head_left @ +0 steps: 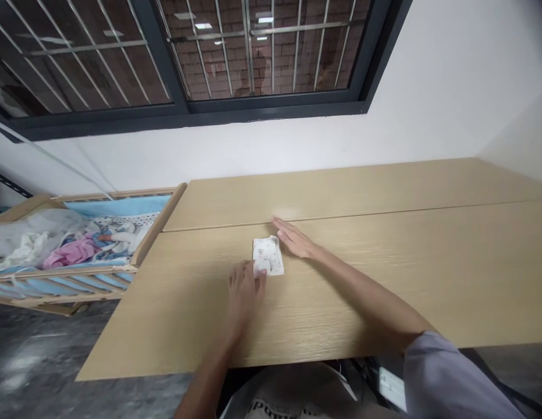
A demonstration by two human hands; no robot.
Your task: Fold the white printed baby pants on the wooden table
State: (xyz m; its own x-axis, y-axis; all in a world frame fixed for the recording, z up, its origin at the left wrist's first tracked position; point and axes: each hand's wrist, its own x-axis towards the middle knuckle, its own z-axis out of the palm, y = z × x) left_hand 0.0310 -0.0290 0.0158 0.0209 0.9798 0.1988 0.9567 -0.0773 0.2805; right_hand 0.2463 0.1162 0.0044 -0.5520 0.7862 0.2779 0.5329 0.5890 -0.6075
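A small folded white cloth with a faint print (269, 254) lies flat on the light wooden table (384, 273). My left hand (245, 289) rests on the table at the cloth's near left corner, fingers pinched on its edge. My right hand (293, 237) lies flat and open, fingers stretched out, touching the cloth's far right edge.
A wooden cot (78, 244) stands to the left of the table, holding a heap of white, pink and patterned clothes (74, 247). A white wall and a barred window (187, 52) rise behind the table. The dark floor (35, 361) shows at lower left.
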